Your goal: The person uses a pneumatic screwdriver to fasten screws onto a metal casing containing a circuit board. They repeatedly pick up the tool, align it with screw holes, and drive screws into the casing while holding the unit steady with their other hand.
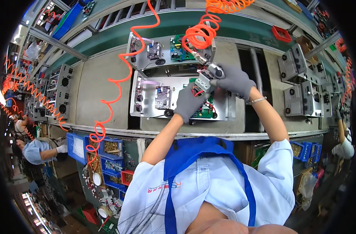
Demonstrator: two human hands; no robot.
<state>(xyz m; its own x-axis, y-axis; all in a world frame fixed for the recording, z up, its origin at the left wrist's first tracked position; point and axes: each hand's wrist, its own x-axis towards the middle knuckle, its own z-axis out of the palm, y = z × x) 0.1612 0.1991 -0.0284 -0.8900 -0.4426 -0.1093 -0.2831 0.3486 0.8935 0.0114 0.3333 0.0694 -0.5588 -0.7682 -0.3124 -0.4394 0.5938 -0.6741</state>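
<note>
My left hand (191, 102), in a grey glove, is closed on a pale grey block (202, 82) with red wires below it. It is above the near open metal chassis (178, 81). My right hand (236, 81), also gloved, is closed round a silver metal air tool (214, 70) joined to an orange coiled hose (199, 36). The tool is over the block; its tip and the exact contact are hidden. In the chassis are a left-hand circuit board (162, 97) and a green board (205, 113), partly under my left hand.
Behind stands a second open chassis (166, 60) with boards. Another orange hose (119, 84) hangs to my left. Grey units stand at the left (63, 89) and right (299, 101). Blue parts bins (112, 165) are near my left side; a red tray (281, 34) is far right. Other people work at both sides.
</note>
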